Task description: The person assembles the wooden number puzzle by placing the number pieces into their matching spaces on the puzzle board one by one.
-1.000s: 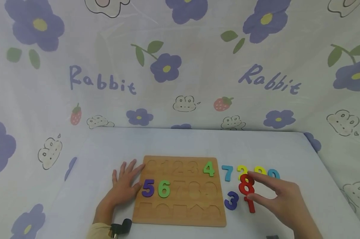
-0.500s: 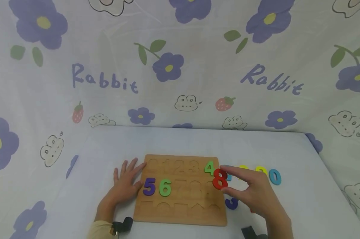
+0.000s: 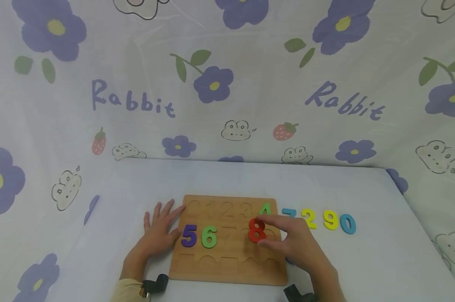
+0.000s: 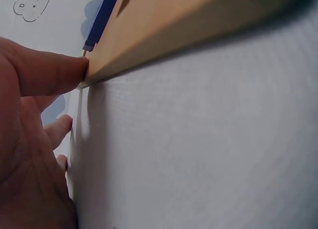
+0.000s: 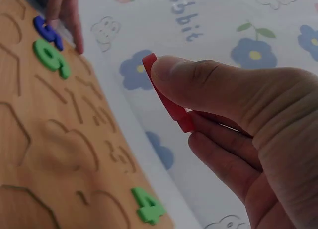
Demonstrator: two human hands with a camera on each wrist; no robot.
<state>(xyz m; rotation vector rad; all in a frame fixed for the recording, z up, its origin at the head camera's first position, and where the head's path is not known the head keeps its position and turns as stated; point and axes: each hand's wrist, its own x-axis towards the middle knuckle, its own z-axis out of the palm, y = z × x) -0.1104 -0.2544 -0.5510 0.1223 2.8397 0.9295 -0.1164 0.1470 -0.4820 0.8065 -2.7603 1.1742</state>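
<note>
My right hand (image 3: 295,241) pinches a red number 8 (image 3: 256,230) between thumb and fingers, over the right part of the wooden number board (image 3: 227,268). In the right wrist view the red 8 (image 5: 166,95) shows edge-on, held above the board. My left hand (image 3: 157,233) lies with spread fingers at the board's left edge; its thumb and index fingertip touch that edge. In the left wrist view the thumb (image 4: 54,72) meets the board's side. A purple 5 (image 3: 189,235), a green 6 (image 3: 209,237) and a green 4 (image 3: 265,208) sit on the board.
Right of the board, on the white table (image 3: 386,260), lie a blue 7 (image 3: 289,212), a yellow 2 (image 3: 309,218), a yellow 9 (image 3: 331,220) and a blue 0 (image 3: 348,224). My right hand mostly covers a purple piece at the board's right edge.
My right hand has carried the red 8 leftward from over the loose numbers to over the board's middle row. The left hand stays at the board's left edge.
</note>
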